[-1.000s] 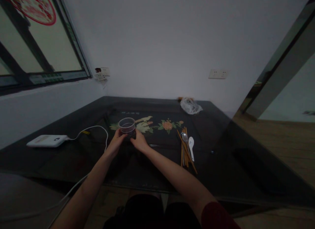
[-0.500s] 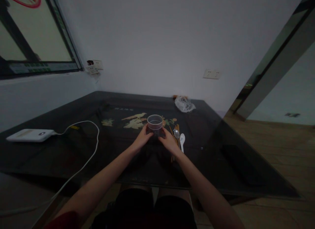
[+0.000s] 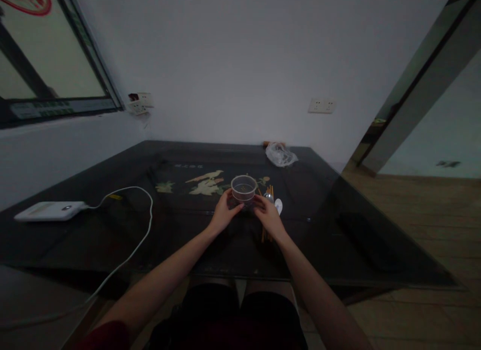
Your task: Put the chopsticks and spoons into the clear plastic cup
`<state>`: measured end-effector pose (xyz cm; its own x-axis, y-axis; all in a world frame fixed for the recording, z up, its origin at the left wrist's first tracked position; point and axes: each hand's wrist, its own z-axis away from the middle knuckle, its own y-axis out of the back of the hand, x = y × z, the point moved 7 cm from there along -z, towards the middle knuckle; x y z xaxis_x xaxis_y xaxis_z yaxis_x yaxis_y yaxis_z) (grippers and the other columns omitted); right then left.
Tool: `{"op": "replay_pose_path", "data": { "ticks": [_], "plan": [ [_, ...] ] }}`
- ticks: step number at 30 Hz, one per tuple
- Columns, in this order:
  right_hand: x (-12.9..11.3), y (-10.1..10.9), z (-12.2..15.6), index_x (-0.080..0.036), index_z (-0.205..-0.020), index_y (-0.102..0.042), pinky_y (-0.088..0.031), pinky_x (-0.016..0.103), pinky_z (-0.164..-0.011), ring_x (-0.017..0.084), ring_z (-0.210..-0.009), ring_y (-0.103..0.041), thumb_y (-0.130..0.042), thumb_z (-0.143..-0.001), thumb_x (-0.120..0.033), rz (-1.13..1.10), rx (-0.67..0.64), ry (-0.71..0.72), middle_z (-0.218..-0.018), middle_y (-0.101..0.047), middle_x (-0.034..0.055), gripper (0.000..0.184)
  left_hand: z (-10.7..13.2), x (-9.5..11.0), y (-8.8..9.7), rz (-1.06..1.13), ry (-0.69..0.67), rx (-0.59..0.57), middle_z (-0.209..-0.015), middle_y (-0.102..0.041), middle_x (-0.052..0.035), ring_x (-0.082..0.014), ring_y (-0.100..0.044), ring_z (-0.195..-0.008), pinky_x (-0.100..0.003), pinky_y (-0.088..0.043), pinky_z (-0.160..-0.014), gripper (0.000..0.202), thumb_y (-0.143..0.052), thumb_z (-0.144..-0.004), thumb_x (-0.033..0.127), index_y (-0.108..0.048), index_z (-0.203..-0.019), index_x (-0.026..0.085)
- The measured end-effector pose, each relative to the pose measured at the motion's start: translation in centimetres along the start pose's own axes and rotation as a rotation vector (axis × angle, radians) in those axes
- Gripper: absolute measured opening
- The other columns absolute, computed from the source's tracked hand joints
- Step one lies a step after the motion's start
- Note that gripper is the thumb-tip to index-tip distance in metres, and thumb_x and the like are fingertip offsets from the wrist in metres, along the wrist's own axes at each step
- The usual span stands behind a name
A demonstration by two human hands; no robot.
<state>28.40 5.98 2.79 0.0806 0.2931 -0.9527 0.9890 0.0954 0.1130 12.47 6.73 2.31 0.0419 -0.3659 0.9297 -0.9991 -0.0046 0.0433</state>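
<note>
Two hands [image 3: 224, 210] [image 3: 269, 213], one cup [image 3: 244, 190]

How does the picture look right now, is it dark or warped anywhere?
In the head view, light is dim, and a dark object nearly vanishes into the black table; in the same view, the clear cup has a faint lower part, and the table's near right corner looks stretched.

Clear, round, open-topped plastic container [image 3: 244, 193], upright between left hand [image 3: 224, 213] and right hand [image 3: 268, 214]
</note>
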Motion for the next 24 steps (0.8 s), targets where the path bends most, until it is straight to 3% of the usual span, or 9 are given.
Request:
{"op": "replay_pose_path", "data": {
  "ticks": [4,8,24],
  "plan": [
    [0.1,0.5,0.0,-0.016,-0.113,-0.056,-0.052,0.036,-0.085,0.021,-0.100,-0.062,-0.060,-0.070,-0.015,0.052,0.026,0.008,-0.112,-0.062,0.0113,0.043,-0.1,-0.1,0.0,-0.001,0.011,-0.023,-0.125,-0.052,-0.0132,-0.0251,-0.053,-0.114,-0.043,-0.046,-0.095,0.061,-0.073,-0.066,0.024,-0.044,-0.120,0.018],
    [0.3,0.9,-0.2,-0.018,-0.116,-0.054,-0.053,0.035,-0.079,0.021,-0.096,-0.062,-0.068,-0.067,-0.018,0.110,0.050,0.012,-0.110,-0.062,0.0104,0.051,-0.1,-0.4,-0.1,-0.005,0.036,-0.053,-0.123,-0.054,-0.0145,-0.0251,-0.054,-0.113,-0.044,-0.046,-0.094,0.061,-0.074,-0.065,0.025,-0.045,-0.118,0.016],
    [0.8,1.1,-0.2,-0.016,-0.109,-0.056,-0.053,0.035,-0.075,0.021,-0.090,-0.062,-0.072,-0.068,-0.023,0.290,0.072,0.012,-0.100,-0.064,0.0095,0.045,0.0,-0.4,0.0,-0.116,0.118,-0.131,-0.118,-0.059,-0.0149,-0.0251,-0.059,-0.106,-0.045,-0.047,-0.092,0.054,-0.073,-0.066,0.030,-0.049,-0.112,0.014]
  ]
}}
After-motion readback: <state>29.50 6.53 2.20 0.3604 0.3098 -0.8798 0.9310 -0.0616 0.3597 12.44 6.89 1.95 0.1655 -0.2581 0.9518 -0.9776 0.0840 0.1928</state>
